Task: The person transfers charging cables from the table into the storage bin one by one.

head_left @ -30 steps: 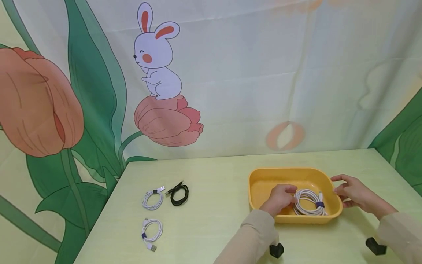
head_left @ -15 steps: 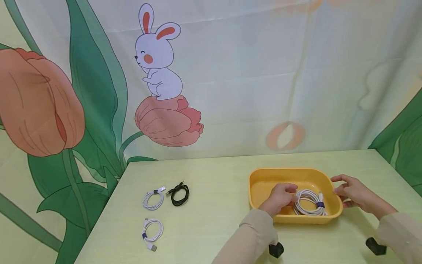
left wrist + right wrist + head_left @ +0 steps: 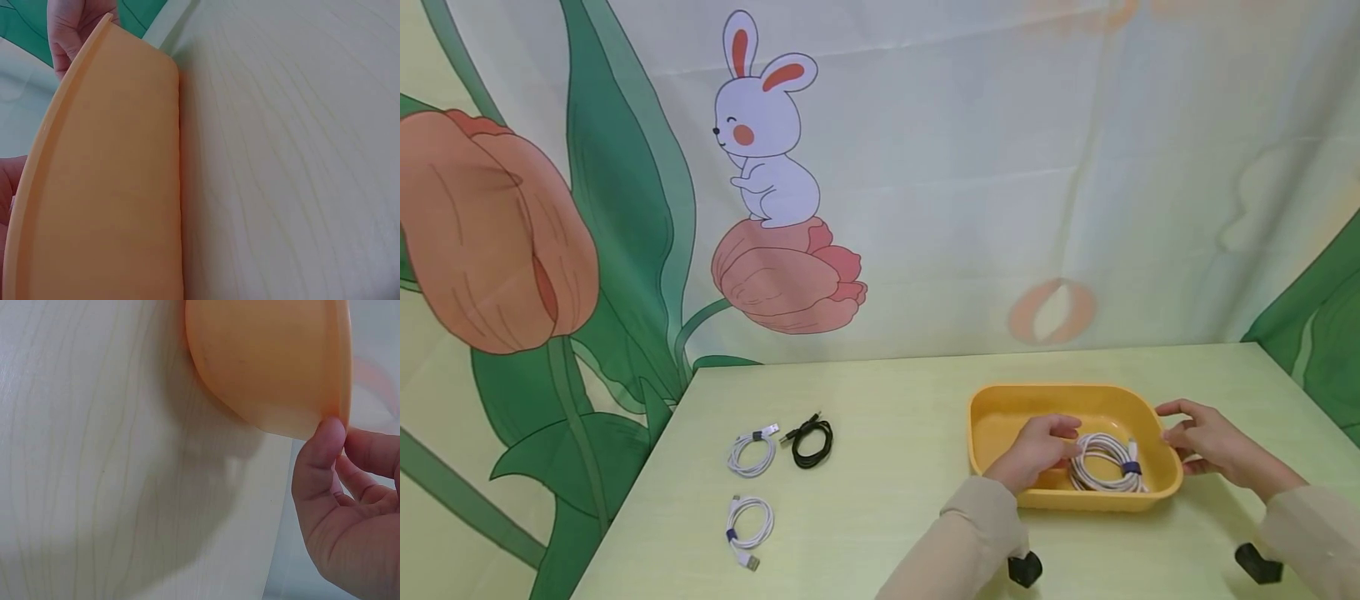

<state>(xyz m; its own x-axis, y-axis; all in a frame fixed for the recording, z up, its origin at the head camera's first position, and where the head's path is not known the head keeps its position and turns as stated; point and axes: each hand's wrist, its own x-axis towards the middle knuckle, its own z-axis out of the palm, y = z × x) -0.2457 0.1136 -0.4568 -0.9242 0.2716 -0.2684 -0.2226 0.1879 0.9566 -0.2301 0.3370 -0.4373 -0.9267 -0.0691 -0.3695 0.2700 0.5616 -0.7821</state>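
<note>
Cable [image 3: 1105, 462], white and wound into a loose round coil with a dark band round one side, lies inside the tub [image 3: 992, 417], just right of the left hand [image 3: 1036, 451]. That hand reaches over the near wall, its curled fingers pinching the coil's left edge. The tub is smooth orange plastic, a shallow rounded rectangle with a thin lip, sitting on a pale table [image 3: 887, 400] with faint wood grain. The right hand [image 3: 1206, 438] grips the tub's right rim, thumb pressed against the outer wall and fingers bent over the lip. Well to the left of the left hand lie three more small coils: a white cable [image 3: 752, 451] with a dark band, a black cable [image 3: 812, 439] just beside it, and another white cable [image 3: 747, 528] nearer the person. No writing or brand can be read on anything
</note>
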